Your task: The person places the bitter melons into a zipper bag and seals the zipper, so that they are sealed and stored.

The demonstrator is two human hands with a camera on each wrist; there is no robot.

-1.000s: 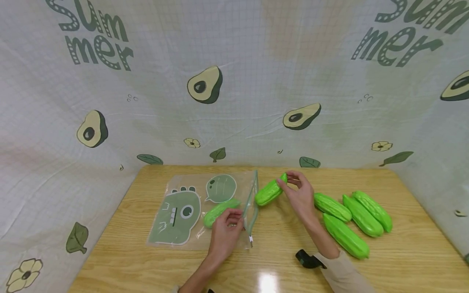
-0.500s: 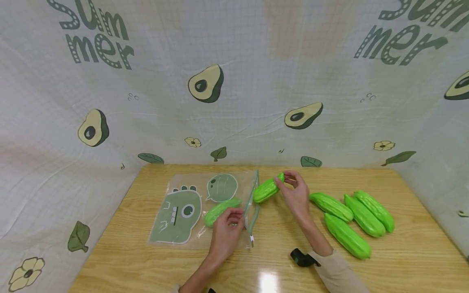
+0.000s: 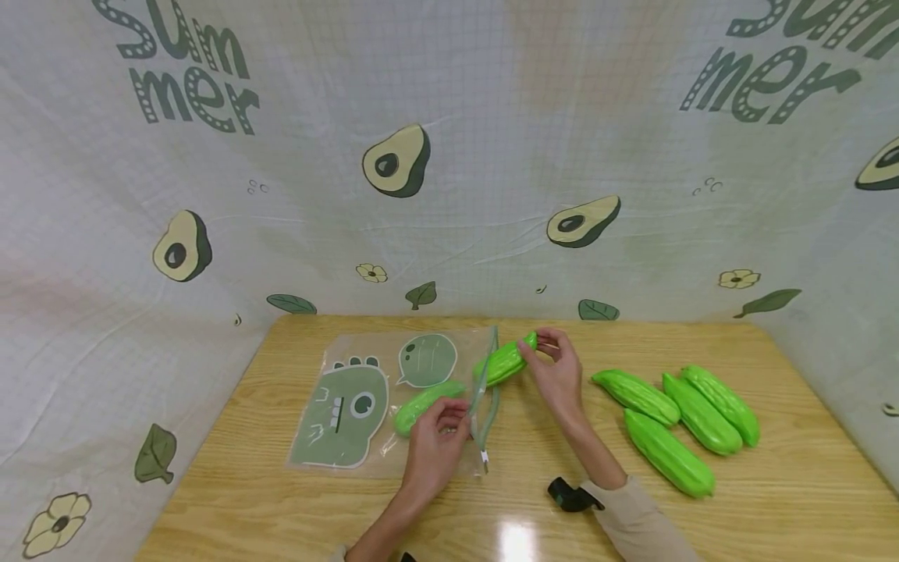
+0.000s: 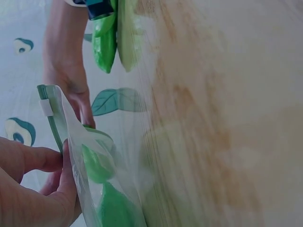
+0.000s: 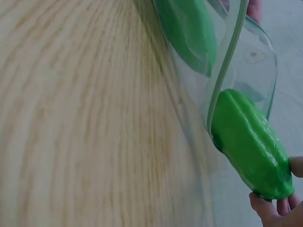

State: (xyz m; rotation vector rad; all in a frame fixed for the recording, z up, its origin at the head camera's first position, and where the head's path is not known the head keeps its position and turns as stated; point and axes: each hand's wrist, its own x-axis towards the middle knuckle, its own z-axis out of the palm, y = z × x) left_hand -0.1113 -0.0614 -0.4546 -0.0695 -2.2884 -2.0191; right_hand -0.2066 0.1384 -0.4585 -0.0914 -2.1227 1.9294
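A clear zip bag [image 3: 351, 421] with green monster prints lies flat on the table, its slider-edged mouth to the right. My left hand [image 3: 437, 449] pinches the near side of that mouth between thumb and fingers, holding it apart. Inside, close to the opening, rests one ridged green bitter melon [image 3: 417, 407]. My right hand [image 3: 558, 382] grips the stem-side end of another bitter melon [image 5: 251, 142] by its fingertips. The leading end of this one is within the bag's mouth, beside the zip rim [image 5: 227, 61]; its held end stays outside.
Several more bitter melons [image 3: 670, 454] lie grouped on the wooden table [image 3: 794, 484], right of my right forearm. A white cloth [image 3: 477, 156] printed with avocados rises behind the table's back edge. A black wrist camera [image 3: 570, 496] sticks out from the right sleeve.
My right hand has moved left, carrying the bitter melon from just outside the bag until its front end is in the mouth. The left hand has kept its pinch on the bag.
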